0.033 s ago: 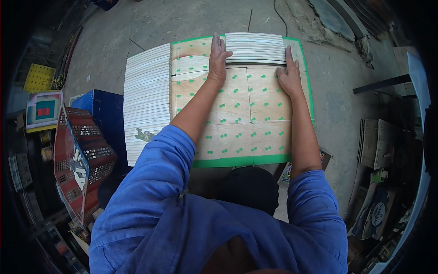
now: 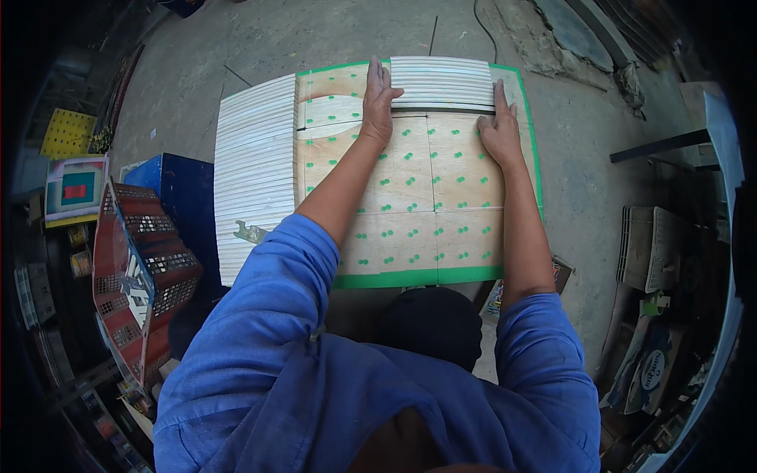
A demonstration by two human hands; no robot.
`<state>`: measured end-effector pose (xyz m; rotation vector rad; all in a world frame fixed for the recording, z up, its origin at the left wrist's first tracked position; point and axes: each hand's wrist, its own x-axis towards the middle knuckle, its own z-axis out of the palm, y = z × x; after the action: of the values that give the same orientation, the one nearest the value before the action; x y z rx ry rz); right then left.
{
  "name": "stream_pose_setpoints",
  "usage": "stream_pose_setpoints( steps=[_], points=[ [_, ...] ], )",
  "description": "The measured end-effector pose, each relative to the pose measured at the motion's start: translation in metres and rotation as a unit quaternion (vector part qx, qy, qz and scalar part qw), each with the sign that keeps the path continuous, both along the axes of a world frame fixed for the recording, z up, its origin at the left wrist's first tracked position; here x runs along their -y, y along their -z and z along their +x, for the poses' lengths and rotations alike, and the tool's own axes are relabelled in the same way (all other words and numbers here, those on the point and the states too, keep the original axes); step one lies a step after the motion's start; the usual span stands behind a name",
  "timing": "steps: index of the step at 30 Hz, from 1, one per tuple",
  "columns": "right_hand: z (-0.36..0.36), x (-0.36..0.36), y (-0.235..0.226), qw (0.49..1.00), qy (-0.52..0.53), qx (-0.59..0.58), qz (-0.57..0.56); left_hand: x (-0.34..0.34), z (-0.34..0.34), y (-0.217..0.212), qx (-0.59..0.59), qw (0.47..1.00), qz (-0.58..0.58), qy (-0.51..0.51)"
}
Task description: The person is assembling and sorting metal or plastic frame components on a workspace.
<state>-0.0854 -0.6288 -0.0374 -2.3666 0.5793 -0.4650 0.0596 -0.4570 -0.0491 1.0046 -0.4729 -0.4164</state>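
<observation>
A tan board (image 2: 441,229) with green dots and a green border lies flat in front of me. At its far edge rests a white ribbed piece (image 2: 441,81). My left hand (image 2: 378,102) lies flat against the piece's left lower corner, thumb along its near edge. My right hand (image 2: 499,130) holds the right lower corner, with the index finger up its side. Two smaller dotted tan sheets (image 2: 331,110) sit just left of my left hand.
A large white ribbed panel (image 2: 252,165) lies left of the board, with a small metal tool (image 2: 251,232) on it. A blue crate (image 2: 177,197), a red perforated rack (image 2: 134,260) and a yellow crate (image 2: 69,132) stand left. Cardboard boxes (image 2: 654,252) are at right, on a concrete floor.
</observation>
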Motion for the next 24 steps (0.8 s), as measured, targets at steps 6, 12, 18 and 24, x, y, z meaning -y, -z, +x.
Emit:
stream_pose_setpoints(
  steps=[6, 12, 18, 24],
  points=[
    [0.003, -0.008, -0.003, 0.998, 0.026, 0.048, -0.020, -0.003, -0.001, -0.016, -0.023, 0.996, 0.055, -0.068],
    [-0.005, -0.012, 0.011, 0.983, 0.120, -0.017, -0.138, -0.013, -0.024, -0.022, 0.225, 0.798, 0.547, -0.114],
    [-0.002, -0.009, 0.011, 0.986, 0.106, -0.035, -0.123, -0.023, -0.032, -0.001, 0.342, 0.729, 0.580, -0.121],
    [-0.003, -0.002, 0.014, 0.988, 0.105, -0.041, -0.108, -0.021, -0.033, 0.000, 0.347, 0.727, 0.579, -0.127]
  ],
)
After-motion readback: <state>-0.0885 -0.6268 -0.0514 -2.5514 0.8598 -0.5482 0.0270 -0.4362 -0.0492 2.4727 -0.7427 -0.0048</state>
